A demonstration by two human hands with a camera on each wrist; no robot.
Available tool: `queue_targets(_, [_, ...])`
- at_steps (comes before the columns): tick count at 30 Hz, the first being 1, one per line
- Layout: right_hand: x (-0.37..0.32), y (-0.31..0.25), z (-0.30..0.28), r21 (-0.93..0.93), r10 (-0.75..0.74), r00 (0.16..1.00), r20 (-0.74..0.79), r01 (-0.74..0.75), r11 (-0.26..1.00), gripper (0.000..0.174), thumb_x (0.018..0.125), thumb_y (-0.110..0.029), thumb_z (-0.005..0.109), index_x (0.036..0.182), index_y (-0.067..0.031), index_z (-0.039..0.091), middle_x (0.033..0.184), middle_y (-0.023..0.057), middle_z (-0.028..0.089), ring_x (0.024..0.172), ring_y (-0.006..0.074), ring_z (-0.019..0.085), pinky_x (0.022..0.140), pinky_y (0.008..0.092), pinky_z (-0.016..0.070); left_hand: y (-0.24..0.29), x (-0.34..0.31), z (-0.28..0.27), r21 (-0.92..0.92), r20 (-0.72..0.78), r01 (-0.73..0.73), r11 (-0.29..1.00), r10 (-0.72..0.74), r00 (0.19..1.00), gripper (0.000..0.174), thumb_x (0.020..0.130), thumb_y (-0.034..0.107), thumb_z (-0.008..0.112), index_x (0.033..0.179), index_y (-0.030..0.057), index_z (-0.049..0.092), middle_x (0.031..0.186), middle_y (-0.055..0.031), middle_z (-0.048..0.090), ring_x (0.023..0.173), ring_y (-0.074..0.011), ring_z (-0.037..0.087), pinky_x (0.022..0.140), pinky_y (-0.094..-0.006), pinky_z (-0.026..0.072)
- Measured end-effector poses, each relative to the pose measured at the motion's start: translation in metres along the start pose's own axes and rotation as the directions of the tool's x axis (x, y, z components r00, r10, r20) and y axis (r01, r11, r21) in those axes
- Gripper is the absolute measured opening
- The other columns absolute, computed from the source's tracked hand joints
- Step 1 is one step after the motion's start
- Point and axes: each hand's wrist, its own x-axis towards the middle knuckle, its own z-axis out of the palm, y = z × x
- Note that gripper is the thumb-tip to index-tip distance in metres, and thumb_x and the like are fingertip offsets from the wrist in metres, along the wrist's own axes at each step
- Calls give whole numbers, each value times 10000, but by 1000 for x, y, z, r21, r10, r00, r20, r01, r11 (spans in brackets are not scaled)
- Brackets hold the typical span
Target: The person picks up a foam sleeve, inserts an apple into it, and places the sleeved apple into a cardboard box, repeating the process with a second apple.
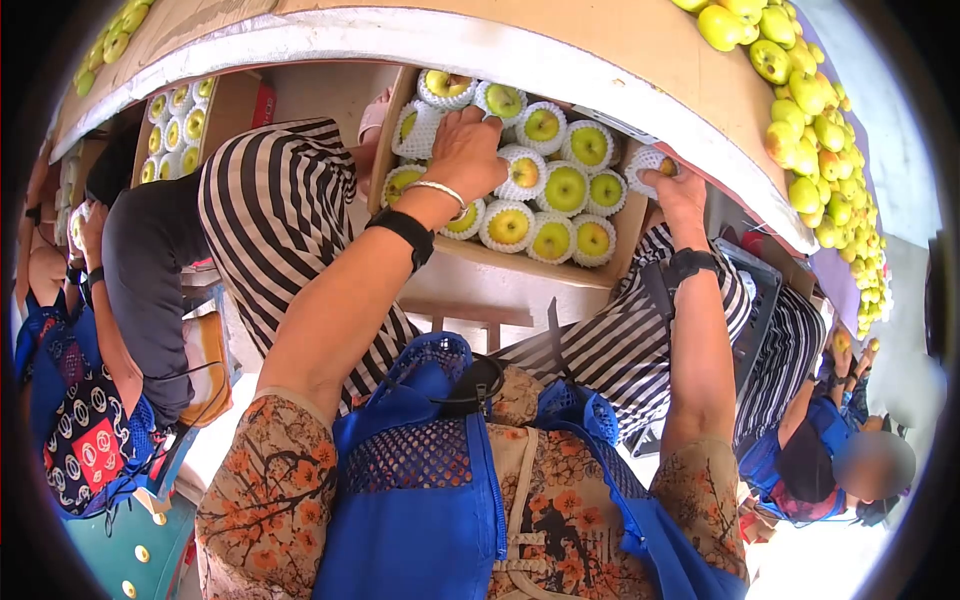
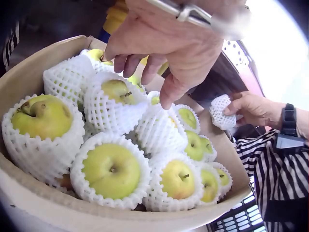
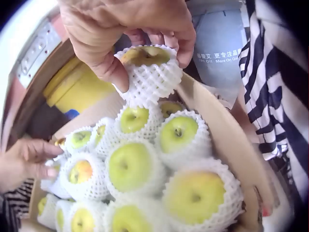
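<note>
A cardboard box (image 1: pixel 632 245) holds several yellow-green apples, each in a white foam net sleeve. Over the apples in its left half is my left hand (image 1: pixel 468 155), fingers spread and slightly bent. In the left wrist view, the thumb of this hand (image 2: pixel 169 53) comes down right at the sleeve of a netted apple (image 2: pixel 159 130). At the box's right end, my right hand (image 1: pixel 680 200) grips another netted apple (image 3: pixel 149 72) by its sides, thumb on one side and fingers on the other. That apple's brownish-yellow top shows above the net, and it is raised over the others.
Loose apples (image 1: pixel 820 150) are piled along the right of the cardboard-covered surface (image 1: pixel 600 30) beyond the box. Another box of netted apples (image 1: pixel 210 140) stands at left. A yellow bucket (image 3: pixel 77 87) is behind my box. Other people sit at left and right.
</note>
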Motion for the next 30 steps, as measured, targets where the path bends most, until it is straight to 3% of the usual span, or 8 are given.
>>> queue_targets(2, [4, 12, 4, 102, 3, 1000, -23, 0, 995, 590, 641, -227, 845, 1157, -29, 641, 1105, 191, 674, 1037, 316, 651, 920, 381, 499, 2, -1, -2, 1, 11, 6, 1000, -6, 1000, 379, 757, 147, 704, 1107, 4, 667, 1240, -201, 566, 1197, -370, 487, 1086, -436, 354])
queue_targets(8, [-10, -32, 10, -407, -100, 994, 32, 104, 907, 521, 700, -266, 805, 1153, -53, 660, 1136, 213, 677, 1093, 376, 635, 939, 412, 507, -1, -1, 7, 6, 30, -7, 1000, 7, 1000, 382, 777, 152, 699, 1130, 9, 662, 1271, -197, 558, 1232, -373, 471, 1106, -439, 347])
queue_targets(12, [5, -38, 24, -647, -159, 978, 138, 211, 733, 327, 761, -187, 744, 1077, -116, 696, 1124, 146, 688, 1067, 331, 653, 880, 435, 531, -1, -1, 7, 24, 63, -11, 1000, 9, 998, 388, 789, 166, 700, 1143, 12, 660, 1278, -187, 560, 1239, -367, 469, 1107, -438, 349])
queue_targets(18, [11, -31, 48, -793, -513, 852, 102, 381, 475, 276, 729, -39, 687, 988, -128, 712, 1023, 108, 699, 988, 307, 673, 814, 436, 535, 9, -1, -5, -2, 132, 8, 1000, -7, 991, 465, 806, 177, 736, 1219, -15, 644, 1308, -204, 572, 1243, -374, 494, 1120, -435, 342])
queue_targets(21, [18, -31, 65, -802, -471, 878, 87, 342, 490, 245, 732, -63, 690, 971, -113, 713, 1018, 107, 701, 987, 306, 674, 832, 435, 528, 13, -1, -7, -8, 139, -1, 1000, 2, 990, 453, 803, 170, 739, 1205, -18, 649, 1293, -199, 579, 1223, -370, 503, 1100, -431, 363])
queue_targets(24, [14, -41, 57, -731, -250, 946, 207, 319, 603, 277, 740, -110, 692, 1015, -86, 711, 1055, 129, 701, 1014, 320, 667, 863, 419, 521, 14, -1, -6, -8, 132, 11, 1000, -10, 991, 455, 799, 167, 745, 1206, -12, 651, 1279, -195, 586, 1223, -373, 502, 1096, -428, 369])
queue_targets(27, [27, -31, 49, -530, -38, 987, 157, 116, 840, 352, 752, -172, 694, 1091, -77, 696, 1101, 159, 693, 1056, 333, 652, 886, 398, 518, 14, 0, -4, -21, 135, 1, 1000, 2, 991, 453, 800, 165, 748, 1209, -4, 651, 1275, -195, 590, 1222, -375, 501, 1093, -428, 374])
queue_targets(30, [29, -36, 35, -546, 98, 953, 286, 79, 834, 417, 758, -195, 693, 1163, -94, 672, 1112, 191, 688, 1063, 349, 647, 905, 380, 512, 15, 1, -2, -24, 151, 12, 1000, -8, 988, 447, 801, 152, 748, 1211, 0, 652, 1272, -196, 592, 1224, -374, 500, 1093, -429, 374])
